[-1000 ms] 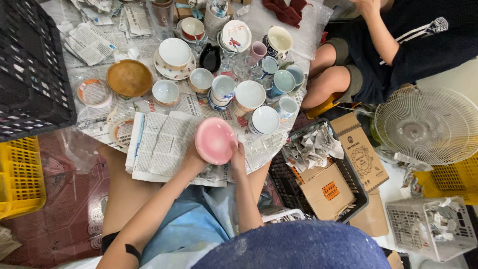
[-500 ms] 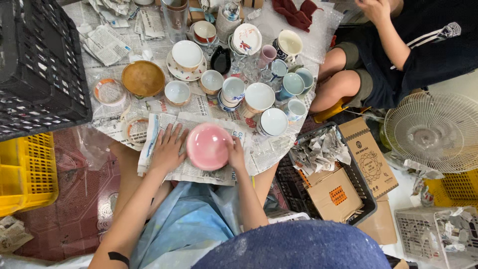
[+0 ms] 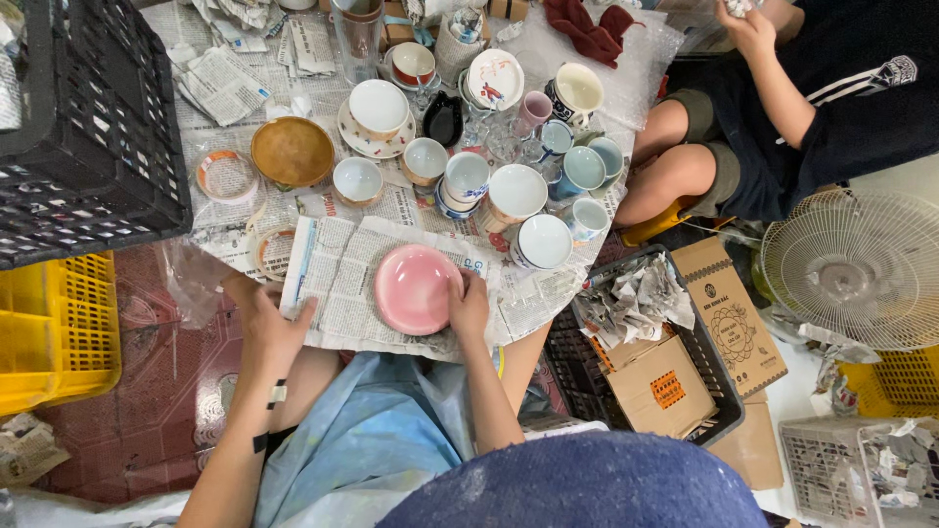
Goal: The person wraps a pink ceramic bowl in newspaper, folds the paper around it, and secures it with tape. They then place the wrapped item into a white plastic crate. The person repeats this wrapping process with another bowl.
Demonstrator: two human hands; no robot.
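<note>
A pink bowl [image 3: 413, 287] lies on a spread sheet of newspaper [image 3: 344, 284] in front of me. My right hand [image 3: 469, 306] rests on the bowl's right rim, holding it down. My left hand [image 3: 266, 321] grips the newspaper's lower left corner, fingers curled over the edge. Beyond the sheet stand several bowls and cups: a brown bowl [image 3: 291, 151], a white bowl on a plate [image 3: 378, 106], white cups [image 3: 515, 192] and blue mugs [image 3: 584, 167].
A black crate [image 3: 83, 117] sits at the upper left, a yellow crate [image 3: 54, 332] below it. Another person sits at the upper right [image 3: 782, 108]. A black basket with cardboard and crumpled paper [image 3: 655, 352] and a white fan [image 3: 851, 269] stand to the right.
The pink bowl went from being held up in both hands to lying on the newspaper. My left hand left the bowl and moved to the sheet's lower left corner.
</note>
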